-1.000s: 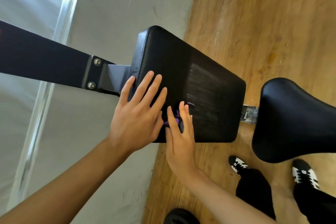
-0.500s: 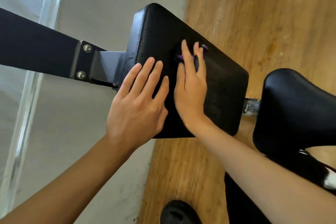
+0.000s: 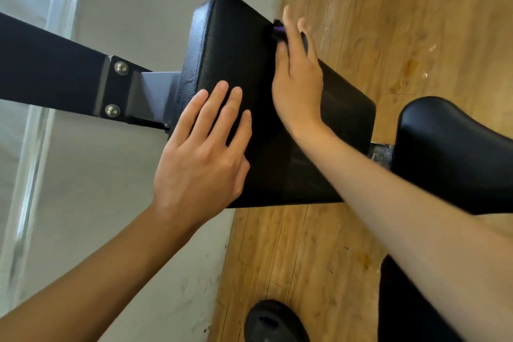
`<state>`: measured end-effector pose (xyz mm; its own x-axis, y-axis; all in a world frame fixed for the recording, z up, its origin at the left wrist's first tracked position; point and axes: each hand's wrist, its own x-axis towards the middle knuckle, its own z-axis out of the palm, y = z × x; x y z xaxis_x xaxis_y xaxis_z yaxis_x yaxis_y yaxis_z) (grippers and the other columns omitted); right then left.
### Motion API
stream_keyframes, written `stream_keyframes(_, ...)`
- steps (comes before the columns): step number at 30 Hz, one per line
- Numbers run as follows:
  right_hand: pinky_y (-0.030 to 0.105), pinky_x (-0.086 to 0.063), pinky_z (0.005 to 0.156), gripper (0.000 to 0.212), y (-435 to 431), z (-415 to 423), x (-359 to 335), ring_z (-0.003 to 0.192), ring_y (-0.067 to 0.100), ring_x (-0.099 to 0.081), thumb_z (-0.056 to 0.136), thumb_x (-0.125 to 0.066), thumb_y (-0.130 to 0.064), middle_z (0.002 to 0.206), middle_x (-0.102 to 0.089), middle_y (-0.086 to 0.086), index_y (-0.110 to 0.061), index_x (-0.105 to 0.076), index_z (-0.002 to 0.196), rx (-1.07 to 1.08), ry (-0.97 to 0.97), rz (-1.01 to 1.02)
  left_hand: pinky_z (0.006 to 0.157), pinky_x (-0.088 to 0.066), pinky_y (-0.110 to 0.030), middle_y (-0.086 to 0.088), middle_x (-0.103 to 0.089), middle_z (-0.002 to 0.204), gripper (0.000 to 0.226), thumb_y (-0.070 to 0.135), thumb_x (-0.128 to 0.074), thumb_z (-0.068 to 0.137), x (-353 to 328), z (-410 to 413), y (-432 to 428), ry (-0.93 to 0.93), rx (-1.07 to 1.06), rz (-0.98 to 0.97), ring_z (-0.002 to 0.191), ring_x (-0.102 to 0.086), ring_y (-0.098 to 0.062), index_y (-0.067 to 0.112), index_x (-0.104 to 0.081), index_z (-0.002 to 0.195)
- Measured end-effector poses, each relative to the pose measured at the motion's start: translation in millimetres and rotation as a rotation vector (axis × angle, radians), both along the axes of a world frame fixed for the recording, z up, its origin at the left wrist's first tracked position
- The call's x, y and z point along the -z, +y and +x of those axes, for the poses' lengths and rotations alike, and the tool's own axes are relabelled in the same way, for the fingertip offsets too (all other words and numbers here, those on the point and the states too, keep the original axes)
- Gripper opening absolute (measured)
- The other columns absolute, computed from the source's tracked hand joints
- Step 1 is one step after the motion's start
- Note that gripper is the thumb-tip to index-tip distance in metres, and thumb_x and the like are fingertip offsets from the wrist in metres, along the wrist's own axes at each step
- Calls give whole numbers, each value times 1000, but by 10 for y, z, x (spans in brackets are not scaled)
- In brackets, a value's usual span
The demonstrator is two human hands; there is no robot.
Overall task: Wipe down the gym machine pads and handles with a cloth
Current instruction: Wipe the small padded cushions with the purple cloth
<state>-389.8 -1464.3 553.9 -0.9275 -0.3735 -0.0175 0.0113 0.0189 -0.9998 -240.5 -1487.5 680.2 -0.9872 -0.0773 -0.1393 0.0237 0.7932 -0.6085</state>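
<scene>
A black padded rectangle, the machine's pad (image 3: 230, 50), sits on a dark metal arm (image 3: 50, 69). My right hand (image 3: 297, 75) lies flat near the pad's far right edge and presses a small purple and black cloth (image 3: 278, 32) against it; most of the cloth is hidden under my fingers. My left hand (image 3: 202, 158) rests flat on the pad's near left part, fingers spread, holding nothing.
A second black seat pad (image 3: 449, 147) is at the right, joined by a metal bracket (image 3: 380, 153). Below is a wooden floor (image 3: 388, 22), with a grey wall (image 3: 133, 8) and window frame at the left. A black shoe (image 3: 274, 322) shows at the bottom.
My right hand has slid the cloth from the pad's near edge up and across to its far right edge. My left hand has stayed flat on the pad.
</scene>
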Motion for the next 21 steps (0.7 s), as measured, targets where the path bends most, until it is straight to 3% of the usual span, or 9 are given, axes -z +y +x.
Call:
stream_keyframes(4,39,-24,126,51,385,1143,-146,159,15,-3,110,-40,-28,172,-11,-3,-38,-26,159,9,-163,-29,128,-22,-52,-25,-42,159,46,27,-40,110,9,-4,12,12,-6,16,152,-33,-41,2,-57,145)
stream_keyframes(6,36,-19,125,53,608,1621,-169,159,13,0,110,-38,-29,172,-4,-8,-45,-20,157,-75,-113,-44,127,-23,-52,-23,-43,159,46,28,-40,111,14,2,1,23,-1,21,152,-34,-40,2,-57,144)
stream_keyframes(10,37,-15,127,53,460,1088,16,159,17,2,108,-32,-30,173,-8,1,-34,-21,160,-143,8,-5,128,-21,-53,-24,-41,160,46,27,-41,110,14,28,-9,14,2,1,153,-32,-41,2,-56,146)
stream_keyframes(12,38,-25,125,52,234,459,62,159,23,-5,110,-35,-24,171,-14,8,-27,-27,161,-106,32,9,128,-19,-53,-24,-40,161,46,24,-45,107,10,27,-5,3,7,-12,153,-31,-41,2,-54,147)
stream_keyframes(15,33,-37,116,49,44,-96,160,156,28,-18,111,-36,-26,169,-22,8,-29,-31,160,-65,52,39,128,-18,-54,-24,-39,161,47,24,-48,106,17,21,-4,-14,7,-21,153,-29,-42,3,-53,148)
stream_keyframes(19,47,-30,124,50,287,782,93,158,26,-12,109,-37,-25,170,-16,10,-26,-35,159,-14,41,7,128,-18,-54,-24,-40,161,45,24,-46,107,-4,13,7,-12,-5,-36,153,-30,-42,3,-55,146)
stream_keyframes(21,51,-31,123,50,557,1409,100,159,23,-9,109,-35,-29,171,-11,8,-28,-31,159,-103,55,-2,127,-19,-54,-23,-41,161,45,25,-43,108,-5,0,28,-16,-6,-35,153,-31,-41,4,-55,145)
